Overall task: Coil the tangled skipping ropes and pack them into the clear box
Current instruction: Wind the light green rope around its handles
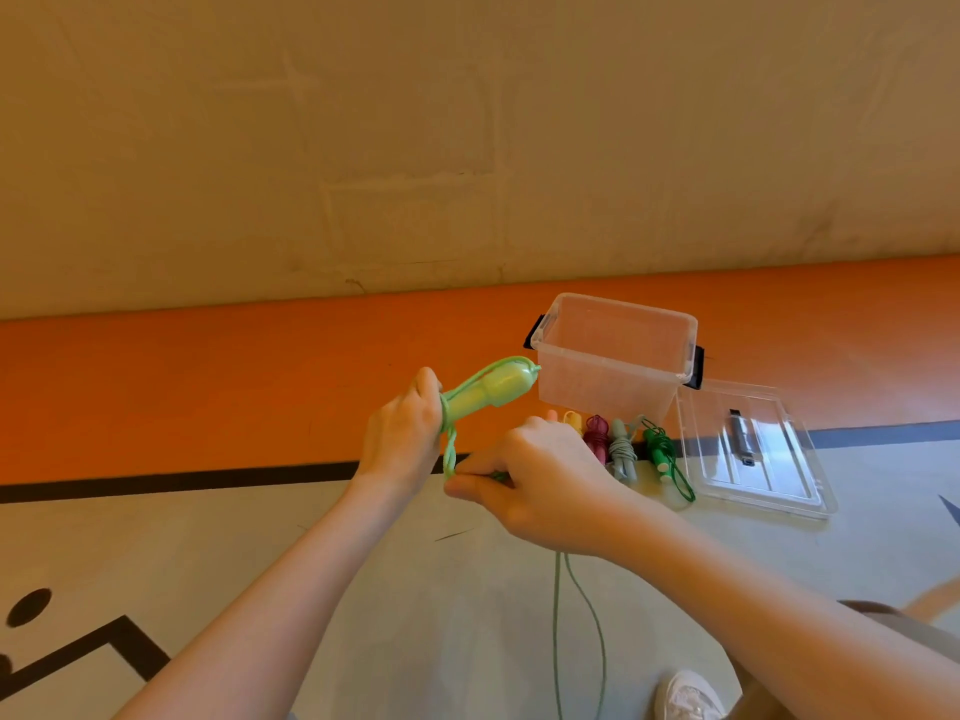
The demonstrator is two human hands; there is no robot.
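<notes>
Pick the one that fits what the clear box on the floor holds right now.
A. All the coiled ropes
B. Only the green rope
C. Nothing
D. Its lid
C: the clear box shows only bare walls inside; the coiled ropes lie on the floor in front of it, the lid lies beside it, and the left hand holds the light green rope handles.

The light green rope (576,641) runs off the bottom edge.

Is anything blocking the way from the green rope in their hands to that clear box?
Nothing visible does. The clear box stands open, its lid lying beside it. The light green rope is already held just left of its rim.
</notes>
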